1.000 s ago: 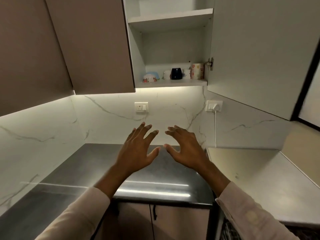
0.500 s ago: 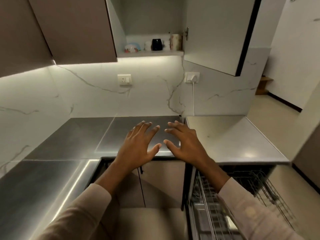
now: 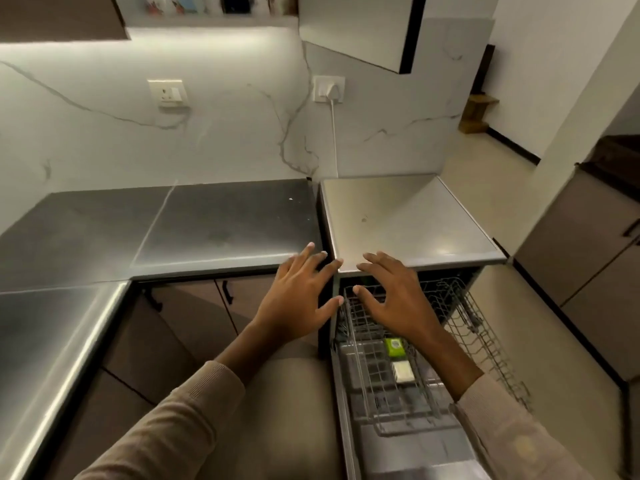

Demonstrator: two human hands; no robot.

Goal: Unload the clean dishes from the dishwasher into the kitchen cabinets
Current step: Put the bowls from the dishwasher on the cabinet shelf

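Both the left hand (image 3: 298,299) and the right hand (image 3: 393,299) hover with fingers spread, empty, above the pulled-out dishwasher rack (image 3: 481,327), whose front is cut off; the cabinet shelf (image 3: 211,20) items are cropped and blurred.

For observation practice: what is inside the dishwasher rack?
No dishes show in the wire rack; a green packet and white block show through it. The right arm covers part.
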